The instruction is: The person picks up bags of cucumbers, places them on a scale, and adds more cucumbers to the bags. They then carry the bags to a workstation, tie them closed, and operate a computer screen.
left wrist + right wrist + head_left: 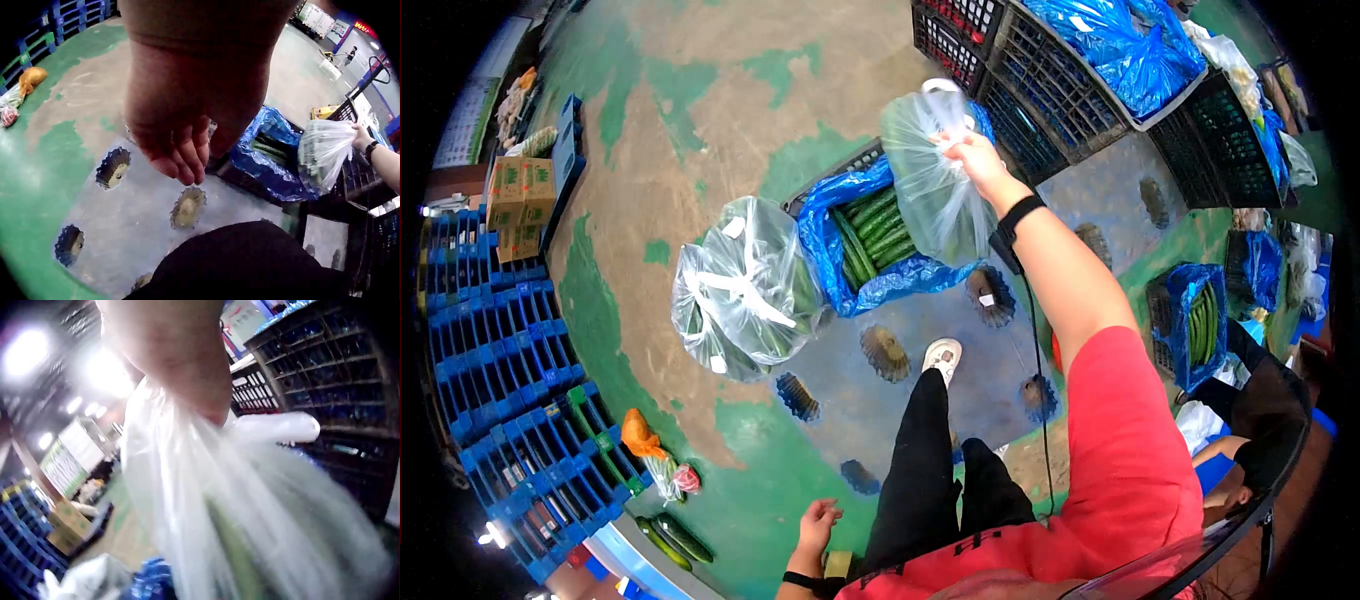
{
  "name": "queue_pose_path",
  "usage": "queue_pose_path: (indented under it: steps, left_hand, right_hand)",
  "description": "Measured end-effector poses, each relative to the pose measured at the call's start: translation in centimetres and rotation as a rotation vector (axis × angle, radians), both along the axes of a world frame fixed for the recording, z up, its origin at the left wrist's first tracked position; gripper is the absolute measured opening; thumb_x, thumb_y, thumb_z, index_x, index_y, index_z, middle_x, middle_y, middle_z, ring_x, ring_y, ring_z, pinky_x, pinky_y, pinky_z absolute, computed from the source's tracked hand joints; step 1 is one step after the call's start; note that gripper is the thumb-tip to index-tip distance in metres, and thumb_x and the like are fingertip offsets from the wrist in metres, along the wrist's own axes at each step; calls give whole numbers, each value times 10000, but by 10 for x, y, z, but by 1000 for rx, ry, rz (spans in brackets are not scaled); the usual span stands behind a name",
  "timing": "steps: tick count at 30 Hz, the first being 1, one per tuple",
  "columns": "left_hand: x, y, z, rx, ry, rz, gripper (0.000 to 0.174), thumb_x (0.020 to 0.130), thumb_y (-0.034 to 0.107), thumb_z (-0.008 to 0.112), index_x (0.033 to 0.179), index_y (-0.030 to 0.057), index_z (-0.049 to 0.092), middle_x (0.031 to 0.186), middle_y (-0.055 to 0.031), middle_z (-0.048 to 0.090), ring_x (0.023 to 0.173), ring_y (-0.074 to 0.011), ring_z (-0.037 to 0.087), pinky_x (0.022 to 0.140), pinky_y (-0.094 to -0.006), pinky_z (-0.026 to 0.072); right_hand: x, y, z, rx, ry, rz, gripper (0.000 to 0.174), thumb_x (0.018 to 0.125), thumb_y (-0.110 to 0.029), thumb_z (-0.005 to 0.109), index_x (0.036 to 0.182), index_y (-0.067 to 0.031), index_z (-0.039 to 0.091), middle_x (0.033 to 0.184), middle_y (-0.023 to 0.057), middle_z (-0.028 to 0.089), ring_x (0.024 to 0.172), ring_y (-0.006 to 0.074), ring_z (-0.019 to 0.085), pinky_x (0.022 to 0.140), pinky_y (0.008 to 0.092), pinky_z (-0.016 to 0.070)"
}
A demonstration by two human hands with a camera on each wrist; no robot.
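Nearest the head camera: red sleeve (1125,430), 4 o'clock, arm reaching up toward 1 o'clock (clock face centred on head view).

Right grip (978,162), between 12 and 1 o'clock: fingers closed round the gathered top of a clear plastic bag (925,195). Bag hangs below the fingers, beside and partly in front of a blue liner (812,225) full of cucumbers (880,235), at 12 o'clock. Contact between bag and liner: cannot tell. Right-wrist view gives a blurred green, long shape inside the bag; count unreadable.

Left grip (818,522), between 6 and 7 o'clock: fingers loosely bent, holding nothing.

Other filled bags (745,285) sit at 9 o'clock; pitted grey slab (935,320) near centre; black crates (1050,90) at 1 o'clock.

Handling notes (judgement): step looks like a one-handed bag hold. Keep the whole neck bunched; a partial pinch may tear thin film. Let the bag hang plumb, clear of the crate corners. Left grip could support the base if the load swings. Mind the slab's pits underfoot.
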State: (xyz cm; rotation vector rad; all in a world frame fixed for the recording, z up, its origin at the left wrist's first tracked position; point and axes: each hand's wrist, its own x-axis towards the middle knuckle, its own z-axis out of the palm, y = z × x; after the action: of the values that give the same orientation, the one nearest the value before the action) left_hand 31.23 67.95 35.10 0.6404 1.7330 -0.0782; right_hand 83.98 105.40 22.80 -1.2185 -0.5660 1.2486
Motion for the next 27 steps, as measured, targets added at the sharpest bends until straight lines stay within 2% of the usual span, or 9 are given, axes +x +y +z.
queue_pose_path:
  steps: [3, 5, 8, 11, 13, 18, 21, 23, 27]
  left_hand:
    - [5, 2, -4, 16, 1, -2, 229, 803, 72, 470, 1018, 12, 519, 851, -82, 604, 781, -143, 571, 668, -250, 436]
    - [13, 0, -7, 32, 5, 0, 231, 803, 72, 471, 1021, 11, 519, 847, -80, 603, 782, -140, 571, 667, -248, 436]
    - [23, -4, 0, 87, 28, -54, 228, 799, 57, 477, 1017, 8, 521, 837, -73, 603, 778, -139, 571, 664, -241, 435]
    - [46, -12, 11, 196, 29, -149, 222, 787, 22, 492, 1006, 5, 524, 820, -61, 600, 758, -130, 563, 660, -229, 434]
    - [57, -27, 10, 267, 12, -231, 220, 789, 21, 493, 1006, 1, 523, 818, -60, 599, 747, -124, 557, 666, -231, 435]
    - [172, -62, 68, 470, -133, -653, 196, 812, 37, 507, 1007, 19, 517, 795, -19, 570, 748, -99, 531, 684, -227, 430]
    - [280, -93, 138, 534, -414, -922, 210, 815, 32, 508, 1024, 20, 499, 836, -14, 559, 748, -83, 500, 672, -215, 420]
    - [359, -139, 197, 530, -533, -1212, 268, 809, 23, 506, 1075, 22, 471, 907, -24, 537, 851, -102, 495, 779, -221, 392]
    - [495, -269, 280, 481, -905, -1654, 309, 783, -13, 500, 1088, 8, 459, 921, -43, 538, 851, -111, 496, 765, -237, 398]
  right_hand:
    - [9, -2, -64, -168, -268, -14, 255, 711, -54, 571, 961, -6, 595, 855, 50, 608, 747, 118, 545, 674, 250, 423]
    - [4, -18, -85, -294, -448, -102, 331, 707, -102, 598, 1023, -10, 562, 919, 115, 608, 840, 209, 567, 745, 297, 423]
    - [-5, -50, -91, -208, -576, -174, 520, 691, -169, 623, 1170, -64, 451, 1104, 196, 514, 1030, 303, 491, 891, 352, 368]
    - [-11, -108, -48, -381, -842, -193, 625, 669, -183, 624, 1238, -128, 371, 1116, 208, 446, 1044, 365, 433, 897, 403, 355]
    - [-10, -173, -48, -326, -773, -272, 530, 673, -142, 598, 1168, -78, 421, 1096, 194, 460, 1023, 351, 446, 885, 399, 363]
    - [-13, -482, -37, -140, -640, -221, 164, 734, -56, 521, 894, -43, 552, 778, 130, 587, 743, 271, 564, 677, 335, 448]
    - [12, -717, 59, -265, -503, -135, 130, 744, -57, 511, 862, -36, 561, 728, 90, 590, 666, 184, 558, 623, 300, 449]
    - [17, -860, 126, -415, -472, -194, 144, 738, -56, 503, 865, -31, 566, 715, 66, 590, 651, 150, 552, 599, 294, 448]
    - [13, -1065, 263, -608, -548, -316, 172, 731, -98, 526, 883, -35, 576, 688, 56, 587, 628, 140, 546, 580, 281, 437]
